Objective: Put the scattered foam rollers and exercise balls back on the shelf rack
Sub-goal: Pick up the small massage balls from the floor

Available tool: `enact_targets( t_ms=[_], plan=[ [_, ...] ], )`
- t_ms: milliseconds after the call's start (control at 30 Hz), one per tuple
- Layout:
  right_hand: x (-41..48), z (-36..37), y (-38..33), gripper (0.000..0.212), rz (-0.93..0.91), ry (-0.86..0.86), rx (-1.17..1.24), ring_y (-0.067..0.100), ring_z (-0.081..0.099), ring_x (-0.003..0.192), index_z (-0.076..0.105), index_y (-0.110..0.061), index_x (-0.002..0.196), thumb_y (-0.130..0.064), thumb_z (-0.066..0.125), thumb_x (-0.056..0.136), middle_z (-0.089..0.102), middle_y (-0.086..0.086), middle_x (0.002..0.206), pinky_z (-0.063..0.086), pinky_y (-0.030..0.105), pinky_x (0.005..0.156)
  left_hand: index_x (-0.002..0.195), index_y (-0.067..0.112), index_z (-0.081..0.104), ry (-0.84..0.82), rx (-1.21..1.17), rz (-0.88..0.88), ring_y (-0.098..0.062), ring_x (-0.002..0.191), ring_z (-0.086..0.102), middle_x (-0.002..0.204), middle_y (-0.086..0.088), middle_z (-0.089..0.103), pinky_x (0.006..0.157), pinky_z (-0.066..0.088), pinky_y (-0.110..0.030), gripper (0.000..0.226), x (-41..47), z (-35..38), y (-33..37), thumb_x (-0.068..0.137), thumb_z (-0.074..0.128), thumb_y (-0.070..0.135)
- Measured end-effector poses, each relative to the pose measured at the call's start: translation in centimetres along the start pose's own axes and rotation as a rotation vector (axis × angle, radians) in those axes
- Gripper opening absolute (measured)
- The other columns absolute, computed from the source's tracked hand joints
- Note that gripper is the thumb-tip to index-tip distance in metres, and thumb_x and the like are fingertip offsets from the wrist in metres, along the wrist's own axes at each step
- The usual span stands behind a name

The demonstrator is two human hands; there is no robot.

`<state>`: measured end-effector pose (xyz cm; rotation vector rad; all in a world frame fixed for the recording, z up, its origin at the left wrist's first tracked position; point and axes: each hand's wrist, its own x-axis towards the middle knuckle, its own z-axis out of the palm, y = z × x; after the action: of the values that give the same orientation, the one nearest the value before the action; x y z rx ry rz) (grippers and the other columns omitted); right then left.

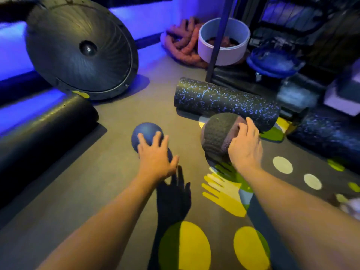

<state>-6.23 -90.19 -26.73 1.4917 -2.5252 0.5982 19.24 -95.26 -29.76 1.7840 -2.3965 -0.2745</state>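
My left hand (155, 152) lies over a small dark blue ball (145, 135) on the grey floor, its fingers spread and curved on the ball's near side. My right hand (244, 144) grips a textured dark ball (216, 136) with a brownish band, held just above the floor. Behind it lies a black foam roller with blue speckles (224, 100). A second speckled roller (327, 131) lies at the right, and a plain black roller (42, 125) lies at the left. The dark shelf rack (292, 36) stands at the back right.
A large black balance-trainer dome (81, 47) leans tilted at the back left. A coiled reddish rope (181, 41) and a white tub (224, 41) sit by the rack's post (220, 38). A blue dome (272, 61) rests on the rack's low shelf. A dark mat with yellow dots (251, 248) covers the near right floor.
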Motion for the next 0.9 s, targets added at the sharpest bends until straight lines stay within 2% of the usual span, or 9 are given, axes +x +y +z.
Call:
enact_targets(
  t_ms=[67,133,233,333,400,500,667,800,900],
  plan=[
    [-0.7,-0.4,-1.7,0.045,-0.078,0.038,0.005,0.033,0.032,0.140,0.052,-0.009,0.134,-0.005,0.051,0.089,0.037,0.012,0.154,0.038,0.049,0.109,0.161,0.030,0.022,-0.060,-0.126,0.169,-0.040,0.148,0.031,0.150,-0.003,0.054,0.112,0.039,-0.051,0.069,0.4,-1.1,2.1,0.098,0.048,0.042],
    [-0.5,-1.1,-4.1,0.037,-0.179,0.085,0.058,0.034,0.038,0.132,0.057,-0.009,0.126,-0.007,0.052,0.089,0.045,0.013,0.145,0.037,0.047,0.106,0.157,0.033,0.031,-0.051,-0.243,0.186,-0.033,0.130,0.055,0.142,-0.001,0.061,0.098,0.050,-0.045,0.058,0.6,-1.9,1.8,0.101,0.046,0.027],
    [0.2,-1.4,-8.2,0.030,-0.258,0.140,0.159,0.034,0.046,0.115,0.062,-0.015,0.108,-0.007,0.051,0.082,0.054,0.010,0.124,0.038,0.046,0.099,0.151,0.030,0.042,0.070,-0.213,0.030,-0.027,0.123,0.062,0.139,-0.003,0.063,0.097,0.051,-0.039,0.052,-0.4,-3.4,-1.7,0.100,0.047,0.020],
    [-0.7,-1.4,-13.2,0.033,-0.361,0.059,0.213,0.035,0.052,0.106,0.064,-0.018,0.099,-0.010,0.044,0.074,0.056,0.008,0.113,0.043,0.049,0.094,0.149,0.025,0.045,0.087,-0.100,-0.119,-0.026,0.121,0.063,0.136,-0.004,0.064,0.096,0.052,-0.037,0.051,-3.1,-5.4,-8.1,0.099,0.051,0.019],
    [-2.1,-0.9,-17.2,0.029,-0.478,-0.013,0.230,0.038,0.055,0.102,0.067,-0.014,0.095,-0.008,0.050,0.071,0.059,0.012,0.109,0.047,0.047,0.086,0.148,0.021,0.045,0.108,-0.016,-0.222,-0.029,0.122,0.061,0.136,-0.007,0.061,0.096,0.053,-0.041,0.051,-5.3,-7.1,-13.2,0.097,0.052,0.023],
    [-5.3,0.3,-24.6,0.030,-0.576,-0.266,0.232,0.034,0.049,0.115,0.065,-0.016,0.110,-0.007,0.056,0.083,0.054,0.010,0.120,0.041,0.044,0.095,0.151,0.015,0.040,0.118,0.033,-0.450,-0.035,0.129,0.053,0.142,-0.013,0.050,0.097,0.051,-0.048,0.060,-9.0,-10.2,-20.7,0.096,0.058,0.032],
    [-13.4,3.2,-35.1,0.041,-0.472,-0.774,0.296,0.032,0.040,0.134,0.050,-0.015,0.135,-0.013,0.048,0.094,0.042,0.010,0.139,0.040,0.043,0.107,0.156,0.010,0.032,0.169,-0.004,-0.717,-0.037,0.148,0.031,0.164,-0.019,0.025,0.115,0.038,-0.050,0.087,-14.5,-13.8,-31.9,0.089,0.072,0.048],
    [-18.6,5.0,-39.0,0.044,-0.419,-0.930,0.321,0.033,0.047,0.132,0.047,-0.015,0.138,-0.010,0.046,0.094,0.043,0.011,0.139,0.042,0.040,0.105,0.160,0.007,0.026,0.261,-0.121,-0.781,-0.033,0.156,0.019,0.169,-0.019,0.013,0.124,0.025,-0.046,0.104,-14.4,-15.5,-37.5,0.085,0.069,0.064],
    [-20.8,5.8,-38.9,0.047,-0.406,-0.966,0.317,0.033,0.049,0.131,0.049,-0.015,0.139,-0.008,0.045,0.092,0.045,0.013,0.139,0.042,0.038,0.107,0.158,0.018,0.033,0.146,-0.155,-0.765,-0.030,0.159,0.001,0.172,-0.013,0.001,0.126,0.009,-0.052,0.094,-13.3,-14.7,-38.1,0.086,0.062,0.071]
  ],
)
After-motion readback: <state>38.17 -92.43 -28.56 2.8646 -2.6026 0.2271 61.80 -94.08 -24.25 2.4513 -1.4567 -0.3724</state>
